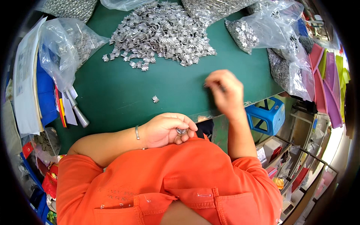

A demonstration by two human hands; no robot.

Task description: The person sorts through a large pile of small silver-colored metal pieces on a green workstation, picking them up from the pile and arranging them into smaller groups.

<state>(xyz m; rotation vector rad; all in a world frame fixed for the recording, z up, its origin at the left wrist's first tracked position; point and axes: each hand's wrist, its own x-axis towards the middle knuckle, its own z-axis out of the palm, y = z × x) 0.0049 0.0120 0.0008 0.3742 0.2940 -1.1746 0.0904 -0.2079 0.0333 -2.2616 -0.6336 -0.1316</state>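
My left hand [167,129] is closed loosely in front of my body, palm turned up. Small shiny metal pieces [181,131] show between its curled fingers. To the right, my right hand [227,92] hovers over or rests on the table near its front edge. Its fingers are bent and drawn together, and whatever they hold is hidden. A single small silver toothed metal piece [155,99] lies on the green tabletop [123,90], beyond my left hand. Farther back is a big heap of similar silver metal pieces [161,33].
Clear plastic bags of metal parts lie at the left [73,45] and right [247,33]. Papers [28,78], pens and a metal-shafted tool [78,111] sit along the left edge. A blue stool [267,115] stands below the right side, near shelves. Coloured strips [325,80] are far right.
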